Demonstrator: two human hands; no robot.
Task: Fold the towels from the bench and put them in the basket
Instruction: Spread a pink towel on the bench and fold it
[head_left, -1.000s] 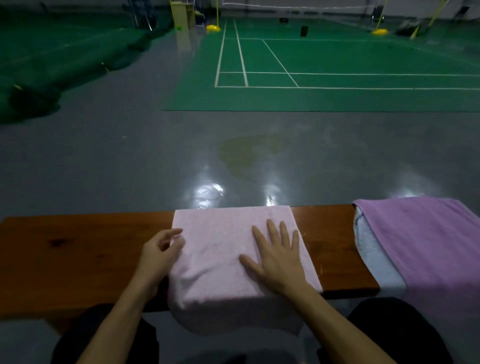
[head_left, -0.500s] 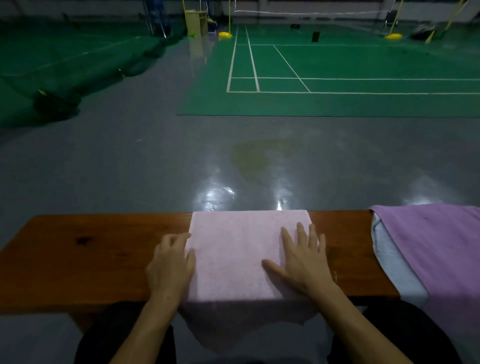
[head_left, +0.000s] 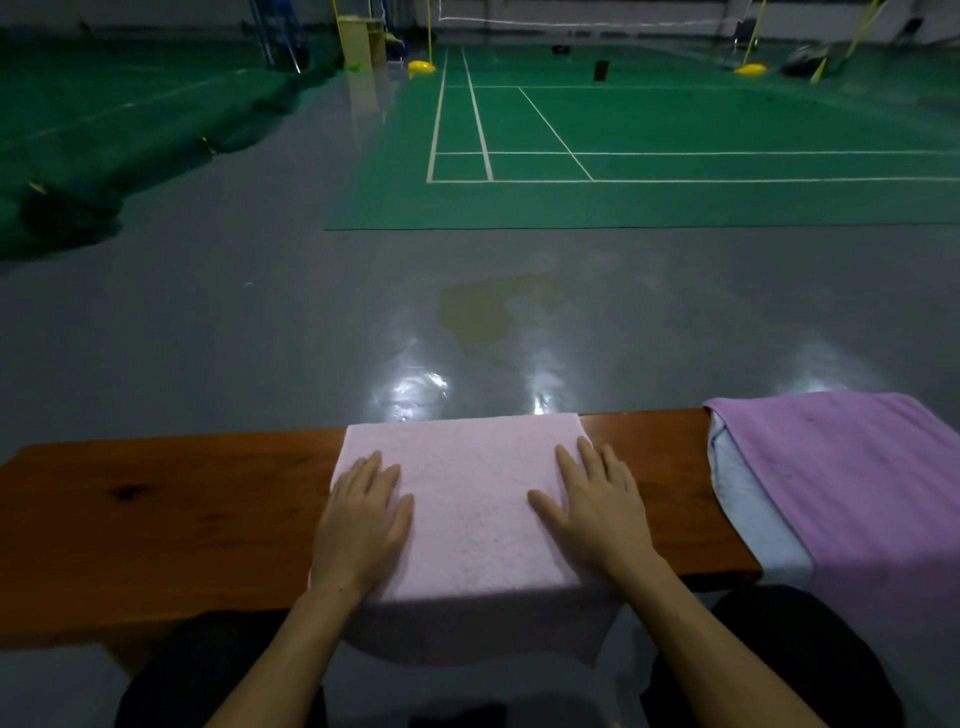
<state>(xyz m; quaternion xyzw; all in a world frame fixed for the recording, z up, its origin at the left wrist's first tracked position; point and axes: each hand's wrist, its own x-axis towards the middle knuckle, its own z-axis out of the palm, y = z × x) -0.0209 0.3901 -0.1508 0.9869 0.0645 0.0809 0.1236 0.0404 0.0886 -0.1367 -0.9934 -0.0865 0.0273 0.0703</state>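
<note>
A pale pink towel (head_left: 470, 499) lies across the brown wooden bench (head_left: 166, 519), its near end hanging over the front edge. My left hand (head_left: 363, 525) lies flat on the towel's left edge, fingers straight. My right hand (head_left: 592, 514) presses flat on the towel's right side, fingers straight. On the bench's right end a purple towel (head_left: 841, 483) lies over a light blue towel (head_left: 748, 514). No basket is in view.
Beyond the bench stretches a shiny grey floor (head_left: 260, 322), then a green badminton court (head_left: 623, 124) with white lines. Yellow post bases and a net stand at the far end. My dark-clad knees sit under the bench's front edge.
My left hand moved from the towel's left edge, fingers curled, onto the towel and flattened. My right hand slid to the right side. The towel now lies smoother.
</note>
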